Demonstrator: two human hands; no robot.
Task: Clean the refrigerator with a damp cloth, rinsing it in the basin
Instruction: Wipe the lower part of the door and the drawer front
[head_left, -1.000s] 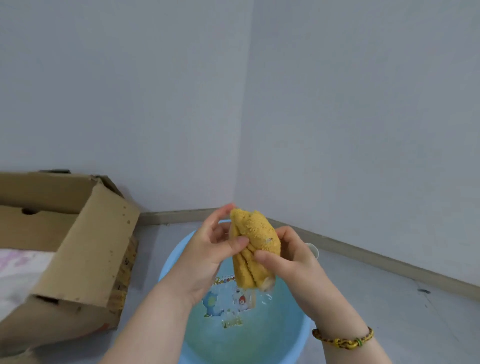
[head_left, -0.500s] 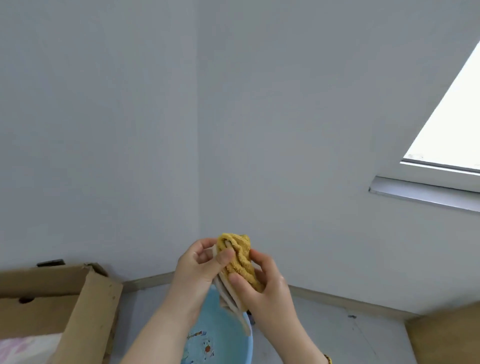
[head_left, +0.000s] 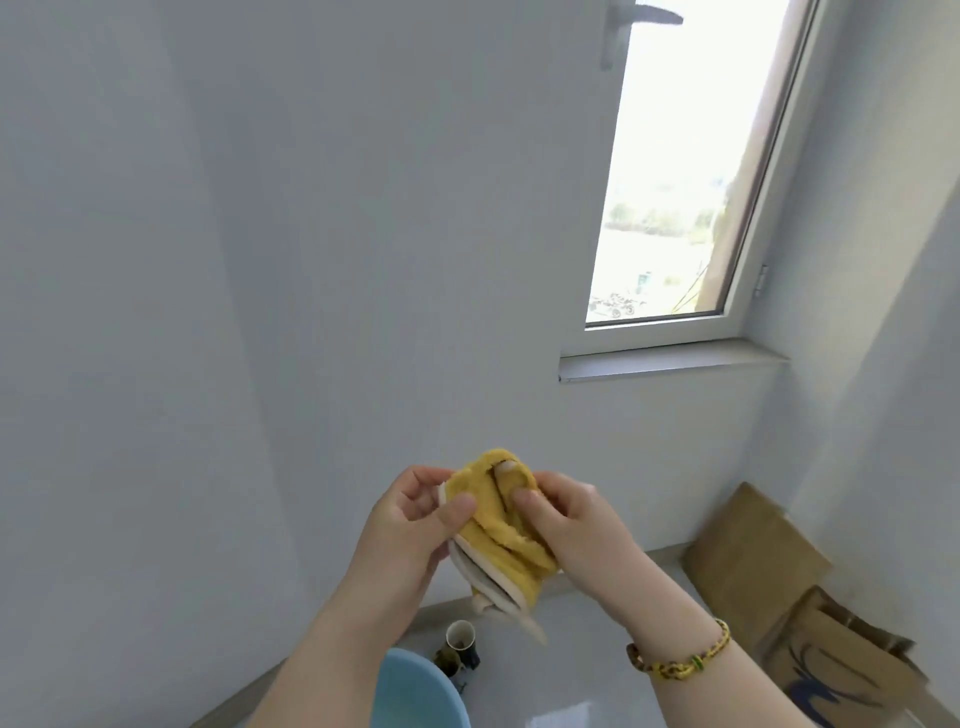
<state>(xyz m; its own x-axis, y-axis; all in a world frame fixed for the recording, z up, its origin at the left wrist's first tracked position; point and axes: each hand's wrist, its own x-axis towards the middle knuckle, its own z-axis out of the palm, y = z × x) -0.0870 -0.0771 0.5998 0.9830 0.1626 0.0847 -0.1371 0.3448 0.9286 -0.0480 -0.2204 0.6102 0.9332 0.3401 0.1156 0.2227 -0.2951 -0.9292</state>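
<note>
A bunched yellow cloth (head_left: 498, 530) with a white underside is held up in front of me by both hands. My left hand (head_left: 415, 525) grips its left side with the thumb pressed on the fabric. My right hand (head_left: 563, 525) pinches its right side, fingers dug into the folds. A beaded bracelet sits on my right wrist. The light blue basin (head_left: 415, 693) stands on the floor below, only its far rim showing between my forearms. The refrigerator is not in view.
A small paper cup (head_left: 460, 639) stands on the floor just beyond the basin. Flattened cardboard boxes (head_left: 753, 566) lean in the right corner under a window (head_left: 675, 171) with a grey sill. White walls fill the left side.
The view has swung up and to the right, away from the basin and the left cardboard box. Both hands have lifted the cloth well above the basin, still gripping it.
</note>
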